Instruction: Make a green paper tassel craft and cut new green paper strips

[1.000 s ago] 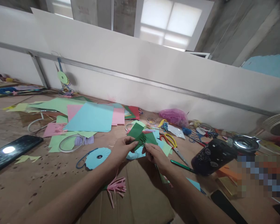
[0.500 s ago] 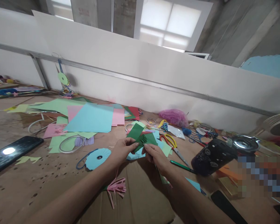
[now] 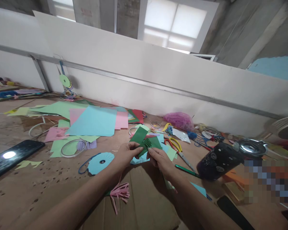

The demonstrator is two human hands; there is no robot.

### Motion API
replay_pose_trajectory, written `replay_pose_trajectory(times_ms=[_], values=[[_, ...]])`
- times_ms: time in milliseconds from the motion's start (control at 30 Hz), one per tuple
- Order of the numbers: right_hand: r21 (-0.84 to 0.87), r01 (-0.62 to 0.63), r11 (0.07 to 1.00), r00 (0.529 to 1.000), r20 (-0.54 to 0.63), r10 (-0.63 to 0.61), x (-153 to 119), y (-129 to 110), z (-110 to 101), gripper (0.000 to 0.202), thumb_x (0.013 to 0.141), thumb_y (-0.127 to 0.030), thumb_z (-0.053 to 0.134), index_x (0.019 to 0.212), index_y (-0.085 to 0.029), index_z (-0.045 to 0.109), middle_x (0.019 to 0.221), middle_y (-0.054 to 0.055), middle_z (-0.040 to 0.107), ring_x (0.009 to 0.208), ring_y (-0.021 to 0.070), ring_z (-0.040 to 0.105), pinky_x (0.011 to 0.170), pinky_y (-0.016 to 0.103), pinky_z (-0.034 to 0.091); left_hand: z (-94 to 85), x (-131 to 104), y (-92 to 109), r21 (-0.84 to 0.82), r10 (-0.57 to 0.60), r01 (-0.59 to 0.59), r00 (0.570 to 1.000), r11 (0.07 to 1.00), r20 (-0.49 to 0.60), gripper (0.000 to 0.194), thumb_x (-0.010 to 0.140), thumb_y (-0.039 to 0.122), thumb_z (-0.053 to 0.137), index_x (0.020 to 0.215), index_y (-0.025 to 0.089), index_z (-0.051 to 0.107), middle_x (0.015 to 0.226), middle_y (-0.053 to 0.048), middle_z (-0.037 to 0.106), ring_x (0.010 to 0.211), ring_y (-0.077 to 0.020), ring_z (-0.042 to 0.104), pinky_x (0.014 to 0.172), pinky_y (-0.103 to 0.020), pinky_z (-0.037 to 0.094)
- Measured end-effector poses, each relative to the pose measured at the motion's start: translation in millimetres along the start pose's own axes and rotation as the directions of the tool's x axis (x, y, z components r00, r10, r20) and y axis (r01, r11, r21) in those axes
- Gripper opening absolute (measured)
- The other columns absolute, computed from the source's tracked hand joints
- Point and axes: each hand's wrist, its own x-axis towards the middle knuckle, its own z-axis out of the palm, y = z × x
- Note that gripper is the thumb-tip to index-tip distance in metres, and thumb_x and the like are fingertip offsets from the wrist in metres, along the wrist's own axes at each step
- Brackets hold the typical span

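- Pinching green paper (image 3: 146, 143) between both hands, raised just above the desk (image 3: 69, 172) at its middle, near the far end of a brown cardboard piece (image 3: 151, 198).
- Gripped at left between thumb and fingers of the left hand (image 3: 128, 152); gripped at lower right between thumb and fingertips of the right hand (image 3: 158, 158), close beside the other.
- Cut with a row of narrow slits, fringe-like, between the fingers; spreading up-left as a strip and rightward as a wider corner. Impossible to tell whether one folded piece or two.
- Below and behind the hands, pale blue paper (image 3: 139, 159), partly hidden.
- Beside the left forearm, a light blue pleated disc (image 3: 101, 163) with a dark centre and a blue loop.
- On the cardboard, by the same forearm, a pink paper tassel (image 3: 120, 192).
- To the right, scissors (image 3: 181, 155) with orange and yellow handles, then a green-handled tool (image 3: 186, 170), then a tilted black container (image 3: 218, 161).
- Farther left, a large light blue sheet (image 3: 94, 121) over pink and green ones; nearer, at the left edge, a black phone (image 3: 16, 158).
- Toward the back, a pink mesh bundle (image 3: 179, 120) against the white wall panel (image 3: 134, 73).
- Hung from the rail at left, a light green disc (image 3: 64, 80).
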Motion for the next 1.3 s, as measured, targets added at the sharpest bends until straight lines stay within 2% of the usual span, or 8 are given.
replay_pose_trajectory(times_ms=[233,500,900,1300], values=[[0.034,0.016,0.999,1.000,0.009,-0.016,-0.2,2.1,-1.4,0.046,0.089,-0.060,0.051,0.072,-0.017,0.059,0.045,-0.007,0.038,0.044,0.0093,0.031,0.047,0.027,0.017,-1.3,0.1,0.5,-0.003,-0.006,0.006,1.000,1.000,-0.002,0.037,0.061,0.048,0.078,0.070,0.015,0.066,0.063,0.001,0.060,0.048,-0.0090,0.050,0.048,-0.023,0.037],[0.058,-0.042,0.997,0.999,0.011,0.041,0.5,0.9,-2.2,0.048,0.087,-0.062,0.051,0.075,-0.017,0.060,0.047,-0.007,0.037,0.044,0.0088,0.029,0.046,0.026,0.015,-3.0,2.4,3.4,-0.035,0.017,-0.020,0.996,0.999,-0.087,0.038,0.057,0.050,0.080,0.067,0.017,0.064,0.057,0.001,0.057,0.050,-0.0117,0.051,0.045,-0.023,0.037],[0.034,-0.016,0.999,1.000,0.019,0.015,-0.2,2.4,-1.8,0.047,0.088,-0.061,0.050,0.073,-0.017,0.059,0.045,-0.007,0.037,0.044,0.0093,0.030,0.047,0.026,0.016,-1.2,1.2,-0.9,0.013,0.065,-0.064,0.996,0.998,-0.063,0.033,0.062,0.046,0.077,0.067,0.015,0.066,0.060,0.001,0.059,0.051,-0.0114,0.051,0.051,-0.024,0.041],[0.024,0.006,1.000,1.000,-0.007,-0.006,0.5,0.5,-1.8,0.046,0.088,-0.060,0.052,0.071,-0.017,0.058,0.045,-0.007,0.038,0.044,0.0088,0.030,0.047,0.026,0.017,-1.7,-1.5,9.0,0.011,-0.003,0.003,1.000,1.000,-0.025,0.036,0.059,0.048,0.077,0.072,0.016,0.068,0.061,0.000,0.061,0.051,-0.0117,0.052,0.049,-0.024,0.035]])
